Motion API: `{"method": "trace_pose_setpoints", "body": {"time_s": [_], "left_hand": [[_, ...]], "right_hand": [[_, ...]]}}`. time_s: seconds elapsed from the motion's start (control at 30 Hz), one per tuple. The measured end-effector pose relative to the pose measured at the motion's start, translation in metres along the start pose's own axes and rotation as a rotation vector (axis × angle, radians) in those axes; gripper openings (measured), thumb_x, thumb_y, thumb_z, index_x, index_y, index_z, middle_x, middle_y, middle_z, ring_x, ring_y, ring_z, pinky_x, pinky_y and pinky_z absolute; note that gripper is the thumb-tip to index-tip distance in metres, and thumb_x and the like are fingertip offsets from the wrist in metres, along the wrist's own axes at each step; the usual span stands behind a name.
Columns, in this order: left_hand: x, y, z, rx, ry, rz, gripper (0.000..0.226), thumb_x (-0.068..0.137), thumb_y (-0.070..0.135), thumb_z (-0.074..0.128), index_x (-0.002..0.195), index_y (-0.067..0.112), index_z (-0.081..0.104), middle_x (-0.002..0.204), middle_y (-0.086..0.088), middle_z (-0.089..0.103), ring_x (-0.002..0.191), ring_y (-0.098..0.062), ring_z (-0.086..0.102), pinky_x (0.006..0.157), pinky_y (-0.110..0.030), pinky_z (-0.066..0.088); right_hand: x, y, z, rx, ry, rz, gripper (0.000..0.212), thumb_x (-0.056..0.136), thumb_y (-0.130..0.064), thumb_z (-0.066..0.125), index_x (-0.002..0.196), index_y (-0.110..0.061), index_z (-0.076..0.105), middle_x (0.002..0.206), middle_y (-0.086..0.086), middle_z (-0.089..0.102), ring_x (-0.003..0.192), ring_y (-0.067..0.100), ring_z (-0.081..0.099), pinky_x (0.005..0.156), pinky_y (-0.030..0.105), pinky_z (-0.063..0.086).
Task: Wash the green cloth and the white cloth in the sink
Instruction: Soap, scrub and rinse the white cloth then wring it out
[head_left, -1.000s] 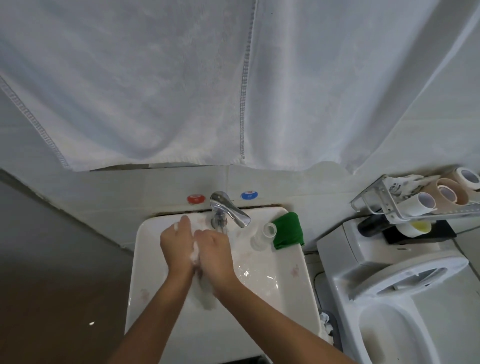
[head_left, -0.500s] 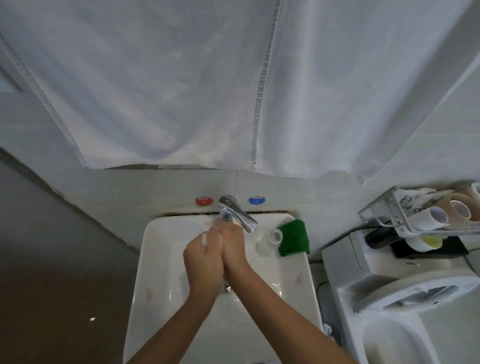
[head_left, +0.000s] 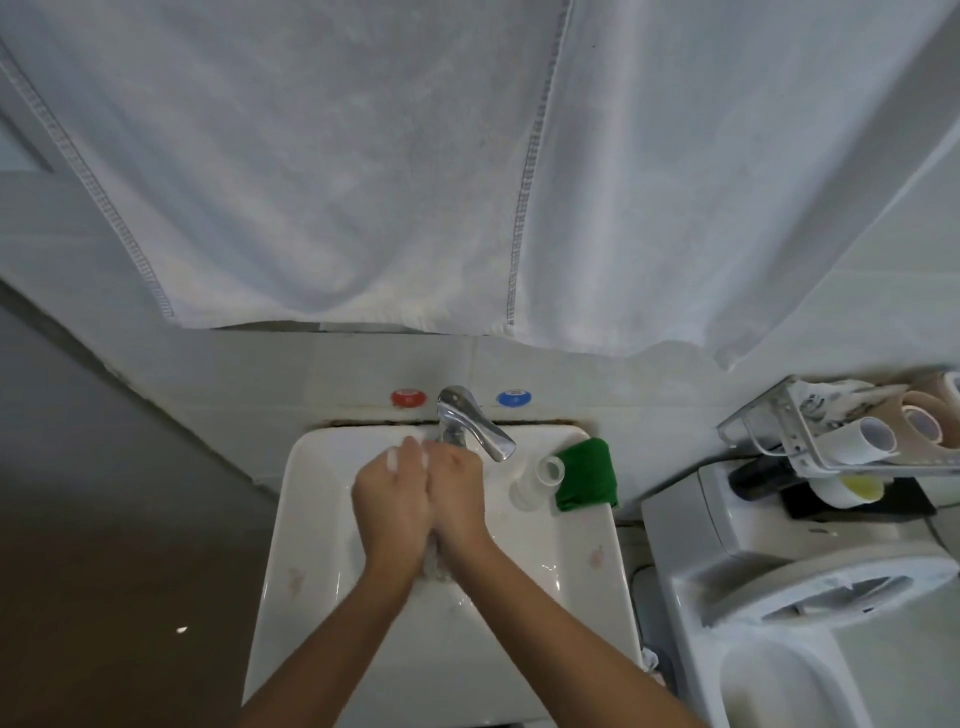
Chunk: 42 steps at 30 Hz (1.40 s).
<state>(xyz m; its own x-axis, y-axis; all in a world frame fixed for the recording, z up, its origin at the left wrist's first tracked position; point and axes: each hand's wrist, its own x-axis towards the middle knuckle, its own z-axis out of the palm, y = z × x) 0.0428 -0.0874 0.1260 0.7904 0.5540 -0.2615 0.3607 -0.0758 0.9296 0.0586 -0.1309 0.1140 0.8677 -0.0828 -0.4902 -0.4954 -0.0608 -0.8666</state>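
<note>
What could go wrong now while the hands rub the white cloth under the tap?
The right hand works close to the clear cup on the sink rim; a bump might tip it. The green cloth beside it sits at the rim's back corner and could slide off.

Faucet (head_left: 470, 421) above basin; cup (head_left: 537, 480) beside

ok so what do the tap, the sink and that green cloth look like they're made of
Tap: polished metal, likely chrome-plated, judging by its silvery body and bright mirror-like glints.
Sink: glazed white ceramic or porcelain by the look; smooth, glossy, with sharp highlights on the wet basin.
Green cloth: soft woven or terry fabric, matte, folded with rounded edges on the sink's back right corner. The exact fibre cannot be told.
</note>
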Motion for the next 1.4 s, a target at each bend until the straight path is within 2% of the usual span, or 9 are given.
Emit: {"method": "trace_pose_setpoints", "body": {"time_s": [0.07,0.17,0.53,0.63,0.73,0.93,1.0,1.3,1.4], "left_hand": [[-0.015,-0.004,0.001,-0.007,-0.013,0.012,0.04,0.096,0.027,0.052,0.061,0.008,0.059,0.058,-0.006,0.06,0.057,-0.015,0.058,0.054,-0.026,0.044],[0.012,-0.001,-0.006,-0.005,0.039,-0.021,0.042,0.097,0.02,0.05,0.056,0.012,0.049,0.054,-0.004,0.053,0.056,-0.018,0.052,0.054,-0.026,0.039],[0.007,-0.001,-0.008,0.018,0.004,0.011,0.041,0.098,0.024,0.048,0.061,0.01,0.053,0.057,-0.004,0.055,0.058,-0.017,0.053,0.054,-0.025,0.039],[-0.022,-0.002,0.002,0.018,-0.025,0.041,0.038,0.098,0.028,0.048,0.07,0.006,0.061,0.063,-0.004,0.061,0.062,-0.014,0.058,0.057,-0.025,0.045],[0.004,0.003,-0.001,0.019,0.035,0.003,0.035,0.098,0.024,0.048,0.068,0.007,0.058,0.064,-0.005,0.059,0.067,-0.02,0.059,0.06,-0.025,0.044],[-0.015,-0.001,0.005,-0.001,-0.003,0.009,0.036,0.097,0.029,0.048,0.071,0.009,0.063,0.067,-0.006,0.064,0.065,-0.016,0.061,0.062,-0.028,0.048],[-0.005,0.0,0.004,0.006,0.019,0.008,0.037,0.098,0.027,0.048,0.068,0.007,0.061,0.064,-0.006,0.062,0.063,-0.017,0.059,0.061,-0.028,0.047],[-0.006,-0.003,0.002,0.051,0.019,0.011,0.035,0.098,0.027,0.047,0.071,0.008,0.059,0.067,-0.004,0.061,0.066,-0.014,0.058,0.061,-0.022,0.045],[0.017,-0.002,-0.005,-0.009,-0.009,0.005,0.038,0.099,0.025,0.047,0.063,0.014,0.052,0.061,-0.003,0.055,0.062,-0.016,0.054,0.056,-0.023,0.041]], "right_hand": [[0.006,0.0,-0.002,0.035,0.014,-0.006,0.034,0.098,-0.013,0.044,0.065,-0.016,0.044,0.064,-0.003,0.047,0.058,0.006,0.046,0.059,0.007,0.038],[-0.015,0.007,0.002,-0.157,-0.033,-0.136,0.028,0.096,-0.016,0.047,0.069,-0.013,0.054,0.064,0.001,0.055,0.065,0.011,0.055,0.064,0.026,0.046],[-0.01,0.004,0.003,-0.038,-0.023,-0.065,0.028,0.095,-0.016,0.051,0.069,-0.01,0.055,0.063,0.007,0.051,0.063,0.015,0.054,0.06,0.028,0.041],[0.004,-0.009,-0.006,-0.113,-0.001,-0.096,0.031,0.097,-0.014,0.045,0.067,-0.017,0.045,0.066,0.0,0.05,0.053,0.003,0.051,0.053,0.022,0.044],[-0.014,-0.002,-0.001,-0.101,0.004,-0.155,0.029,0.096,-0.022,0.047,0.068,-0.016,0.052,0.071,0.005,0.056,0.067,0.013,0.056,0.066,0.033,0.05],[0.003,-0.013,-0.004,0.193,0.057,0.034,0.029,0.1,-0.015,0.042,0.071,-0.017,0.047,0.064,-0.003,0.045,0.053,0.003,0.044,0.049,0.009,0.035],[-0.009,-0.015,-0.004,0.117,0.012,-0.017,0.028,0.098,-0.021,0.046,0.07,-0.015,0.051,0.066,-0.002,0.053,0.059,0.006,0.053,0.055,0.019,0.047],[-0.012,-0.012,-0.002,0.087,-0.03,-0.015,0.025,0.097,-0.021,0.047,0.089,-0.001,0.058,0.084,0.019,0.063,0.075,0.021,0.058,0.076,0.043,0.052],[-0.02,-0.003,0.0,0.019,-0.073,0.004,0.027,0.1,-0.024,0.047,0.081,-0.01,0.062,0.079,0.009,0.063,0.077,0.014,0.061,0.078,0.033,0.052]]}}
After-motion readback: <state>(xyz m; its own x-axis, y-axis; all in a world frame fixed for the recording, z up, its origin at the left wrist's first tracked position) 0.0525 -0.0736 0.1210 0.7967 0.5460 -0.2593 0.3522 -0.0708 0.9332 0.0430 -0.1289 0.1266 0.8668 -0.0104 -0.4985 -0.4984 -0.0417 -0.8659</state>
